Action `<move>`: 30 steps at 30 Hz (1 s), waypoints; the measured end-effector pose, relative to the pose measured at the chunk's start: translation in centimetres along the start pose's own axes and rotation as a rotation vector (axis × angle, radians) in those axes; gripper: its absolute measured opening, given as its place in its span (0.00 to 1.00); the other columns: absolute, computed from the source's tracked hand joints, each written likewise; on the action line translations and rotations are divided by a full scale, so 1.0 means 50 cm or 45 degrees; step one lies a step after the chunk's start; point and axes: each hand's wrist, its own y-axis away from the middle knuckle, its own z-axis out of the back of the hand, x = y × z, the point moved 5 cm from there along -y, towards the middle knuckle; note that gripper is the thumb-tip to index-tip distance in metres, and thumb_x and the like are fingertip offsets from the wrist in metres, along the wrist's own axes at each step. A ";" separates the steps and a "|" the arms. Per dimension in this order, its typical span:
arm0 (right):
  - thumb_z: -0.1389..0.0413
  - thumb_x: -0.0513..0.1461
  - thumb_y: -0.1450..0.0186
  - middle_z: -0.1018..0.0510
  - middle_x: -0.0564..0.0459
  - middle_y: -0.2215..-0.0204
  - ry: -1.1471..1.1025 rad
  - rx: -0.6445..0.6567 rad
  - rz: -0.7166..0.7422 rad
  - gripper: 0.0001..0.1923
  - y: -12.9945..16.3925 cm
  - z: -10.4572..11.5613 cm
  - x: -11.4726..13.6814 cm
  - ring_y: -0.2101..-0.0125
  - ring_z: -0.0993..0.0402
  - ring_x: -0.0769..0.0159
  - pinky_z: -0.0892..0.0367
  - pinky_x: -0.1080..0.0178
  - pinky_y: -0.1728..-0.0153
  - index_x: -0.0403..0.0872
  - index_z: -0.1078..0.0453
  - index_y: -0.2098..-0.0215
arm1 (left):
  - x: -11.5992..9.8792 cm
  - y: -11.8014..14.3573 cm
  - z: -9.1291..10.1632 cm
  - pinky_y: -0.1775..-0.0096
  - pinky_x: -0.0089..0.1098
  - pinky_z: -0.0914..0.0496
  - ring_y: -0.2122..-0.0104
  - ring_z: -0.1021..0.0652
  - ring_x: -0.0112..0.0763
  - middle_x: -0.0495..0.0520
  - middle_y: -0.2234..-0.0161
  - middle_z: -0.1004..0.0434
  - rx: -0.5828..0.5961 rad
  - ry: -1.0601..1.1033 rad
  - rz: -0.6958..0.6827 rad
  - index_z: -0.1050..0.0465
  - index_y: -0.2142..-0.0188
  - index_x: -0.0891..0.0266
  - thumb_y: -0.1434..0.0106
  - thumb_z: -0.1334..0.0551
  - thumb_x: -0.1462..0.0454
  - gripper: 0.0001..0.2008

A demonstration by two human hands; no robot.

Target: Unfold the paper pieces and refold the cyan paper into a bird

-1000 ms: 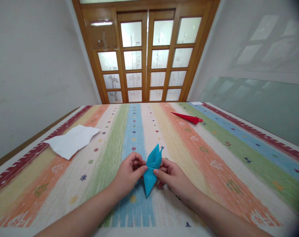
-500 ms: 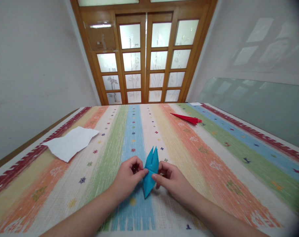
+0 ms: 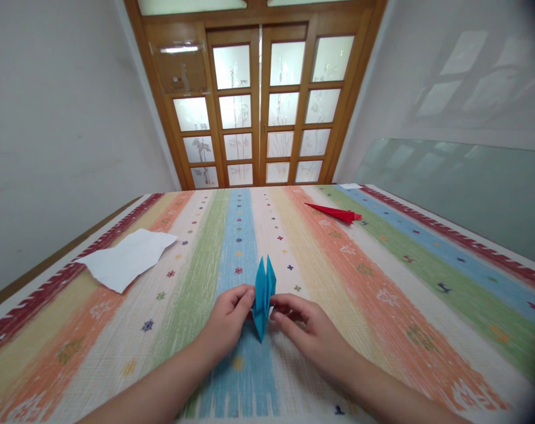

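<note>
A blue folded-paper origami piece (image 3: 261, 303) stands upright near the middle of the table, two narrow points upward and one point down. It is turned nearly edge-on, so its layers show slightly parted. My left hand (image 3: 232, 315) pinches its left edge between thumb and fingers. At the right edge is my right hand (image 3: 305, 321), its thumb and index finger apart and curved toward the paper. The index fingertip is at or against the edge; whether it presses there I cannot tell.
A striped, patterned cloth (image 3: 196, 282) covers the table. To the left lies a creased white sheet of paper (image 3: 128, 259). A long, pointed red folded-paper piece (image 3: 333, 212) rests at the far right. Wooden doors with glass panes (image 3: 282, 106) stand beyond the table.
The blue origami has turned from showing a broad face to nearly edge-on and shifted slightly left and up. My right thumb has come off its front face.
</note>
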 end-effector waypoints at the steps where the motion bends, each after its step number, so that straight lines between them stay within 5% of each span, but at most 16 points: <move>1: 0.45 0.41 0.30 0.22 0.48 0.61 0.054 -0.010 0.029 0.11 0.001 0.002 0.002 0.62 0.26 0.59 0.32 0.55 0.59 0.51 0.25 0.52 | 0.004 -0.001 0.000 0.68 0.30 0.33 0.72 0.28 0.30 0.51 0.73 0.29 0.014 0.047 0.016 0.26 0.68 0.64 0.32 0.43 0.49 0.21; 6: 0.46 0.40 0.29 0.27 0.50 0.68 0.205 -0.020 0.172 0.11 0.006 0.006 0.016 0.66 0.29 0.61 0.34 0.58 0.64 0.52 0.24 0.52 | 0.000 0.003 -0.016 0.63 0.33 0.30 0.67 0.25 0.35 0.55 0.68 0.23 0.139 0.167 0.027 0.24 0.63 0.65 0.39 0.33 0.49 0.20; 11: 0.42 0.43 0.31 0.29 0.47 0.55 -0.032 -0.081 0.083 0.06 0.001 0.011 0.006 0.57 0.30 0.59 0.31 0.60 0.62 0.51 0.26 0.61 | -0.012 0.005 -0.023 0.67 0.31 0.30 0.72 0.26 0.31 0.54 0.72 0.25 0.146 0.150 0.045 0.22 0.64 0.66 0.35 0.37 0.51 0.18; 14: 0.39 0.43 0.34 0.29 0.53 0.66 -0.200 -0.119 0.003 0.10 -0.004 0.011 -0.014 0.65 0.32 0.63 0.35 0.63 0.67 0.49 0.35 0.69 | -0.010 0.003 -0.027 0.67 0.31 0.30 0.72 0.26 0.30 0.53 0.72 0.25 0.183 0.169 0.053 0.22 0.63 0.66 0.34 0.38 0.53 0.16; 17: 0.37 0.43 0.36 0.37 0.59 0.76 -0.317 -0.129 -0.042 0.18 -0.010 0.008 -0.028 0.74 0.40 0.68 0.42 0.64 0.73 0.49 0.42 0.73 | -0.001 0.003 -0.022 0.66 0.31 0.31 0.70 0.26 0.30 0.52 0.70 0.26 0.115 0.201 0.046 0.23 0.56 0.65 0.35 0.36 0.56 0.15; 22: 0.34 0.46 0.39 0.37 0.61 0.76 -0.569 -0.094 -0.132 0.22 -0.014 -0.002 -0.035 0.75 0.40 0.70 0.43 0.66 0.74 0.49 0.44 0.72 | 0.004 0.011 -0.008 0.66 0.28 0.33 0.69 0.27 0.28 0.50 0.66 0.28 -0.055 0.234 -0.010 0.38 0.38 0.58 0.37 0.34 0.62 0.29; 30: 0.32 0.46 0.40 0.31 0.60 0.75 -0.697 -0.068 -0.175 0.21 -0.014 -0.009 -0.042 0.75 0.33 0.71 0.39 0.66 0.73 0.49 0.41 0.69 | -0.006 0.016 -0.008 0.58 0.34 0.29 0.62 0.25 0.31 0.58 0.49 0.26 -0.045 0.027 -0.111 0.33 0.38 0.53 0.35 0.36 0.63 0.25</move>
